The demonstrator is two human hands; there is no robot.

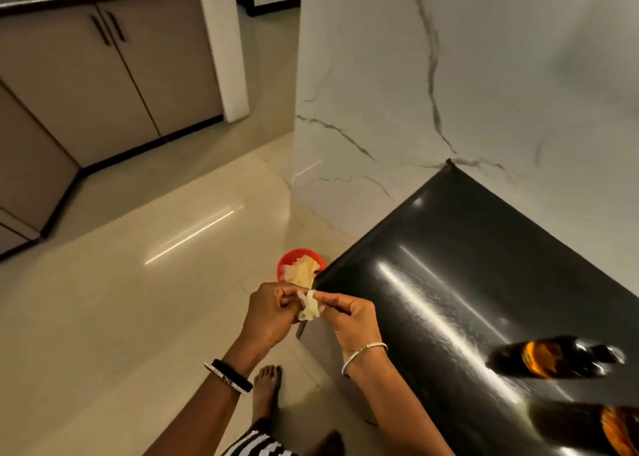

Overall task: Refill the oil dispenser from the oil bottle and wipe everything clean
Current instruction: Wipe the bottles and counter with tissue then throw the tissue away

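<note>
A person's left hand (273,312) and right hand (349,317) meet just off the corner of a glossy black tabletop (449,265). The fingers (332,298) of both are curled in, pinching a small crumpled yellowish-white paper wad (308,305) between them. Just beyond the fingers, a round red plastic bin (285,262) on the pale tiled floor (138,300) holds more crumpled paper. Well right of the fingers, a blurred dark amber glass bottle (556,357) and a second amber bottle (615,431) stand on the tabletop; which one is the dispenser cannot be told.
</note>
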